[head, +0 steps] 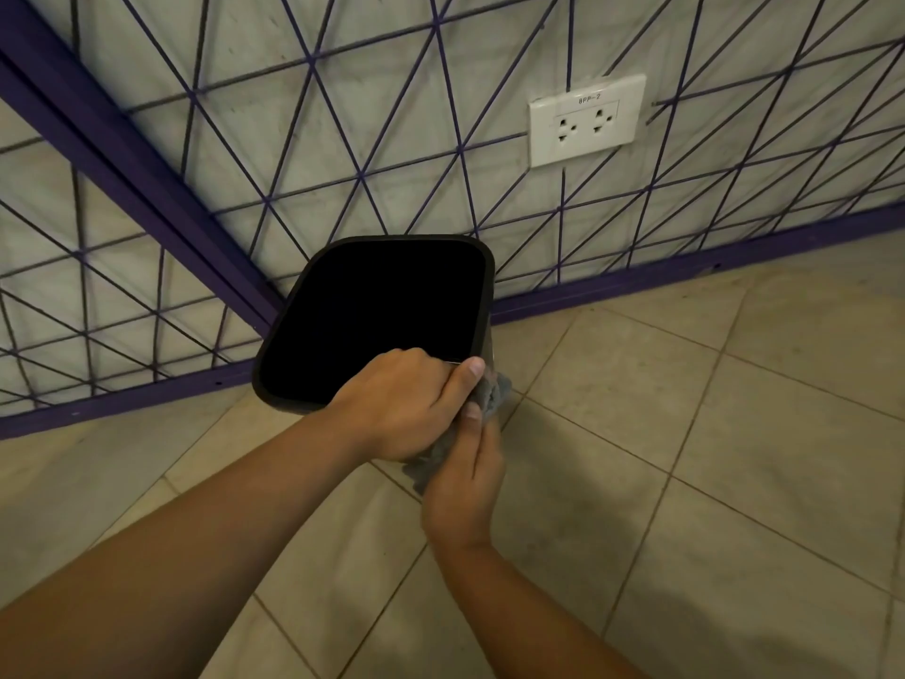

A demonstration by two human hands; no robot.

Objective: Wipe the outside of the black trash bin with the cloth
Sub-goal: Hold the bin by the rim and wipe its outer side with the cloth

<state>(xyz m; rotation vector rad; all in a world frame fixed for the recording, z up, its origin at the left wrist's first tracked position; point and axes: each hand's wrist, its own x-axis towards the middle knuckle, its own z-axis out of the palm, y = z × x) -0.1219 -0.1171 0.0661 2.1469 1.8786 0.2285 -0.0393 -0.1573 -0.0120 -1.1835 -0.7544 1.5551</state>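
The black trash bin (485,286) stands on the tiled floor in a corner, seen from above with its dark square opening towards me. My left hand (406,404) grips the bin's near rim, fingers curled over the edge. My right hand (465,477) is just below and to the right, holding a grey cloth (494,394) pressed against the bin's near right outer side. Most of that side and part of the cloth are hidden behind my hands.
A purple wire grid (362,174) with a purple frame covers the pale walls behind the bin. A white double socket (587,120) sits on the right wall. Beige floor tiles (685,433) spread to the right and front.
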